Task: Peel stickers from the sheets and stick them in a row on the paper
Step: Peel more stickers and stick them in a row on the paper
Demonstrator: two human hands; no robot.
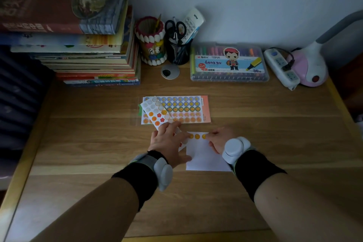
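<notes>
Near the desk's [275, 143] front edge, white paper [204, 159] carries three orange stickers [197, 136]; left hand [167, 142] lies flat, fingers spread, while right hand [220, 139] fingers press the last sticker.

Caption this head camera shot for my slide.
Both hands, left hand and right hand, press orange stickers in a row onto white paper.

The marker box [229, 63] by the wall carries the most legible print: a red and white "M&G" logo at its label's upper left, the word "bong gu" in blue lettering below it, and "36" at the lower right (beside a drawn yellow marker). The white remote control [192, 22] standing in the mesh pen cup [179, 53] shows "AUX" near its top end. The book spines bear characters too blurred to read.
</notes>
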